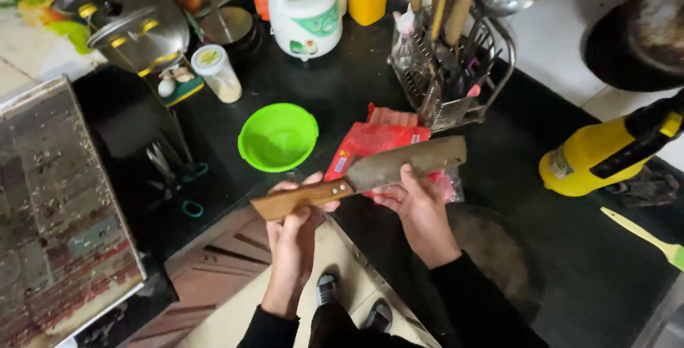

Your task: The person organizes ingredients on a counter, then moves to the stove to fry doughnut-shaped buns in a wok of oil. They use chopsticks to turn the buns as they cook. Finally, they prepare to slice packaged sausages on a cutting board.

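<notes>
Left hand (pixel 296 216) clamped round the wooden handle of a broad knife (pixel 370 174), held level over the near edge of the black counter (pixel 342 91); right hand (pixel 417 205) grips the blade from below, thumb on its flat side. Just beyond the blade lies a red packet (pixel 374 141), with a green bowl (pixel 278 136) to its left and a wire utensil rack (pixel 456 70) farther right. Far back stands a white rice cooker (pixel 306 9); a yellow bottle (pixel 598 156) lies at right.

One head-worn camera looks steeply down, close above the hands, onto a black counter (pixel 342 91).
</notes>
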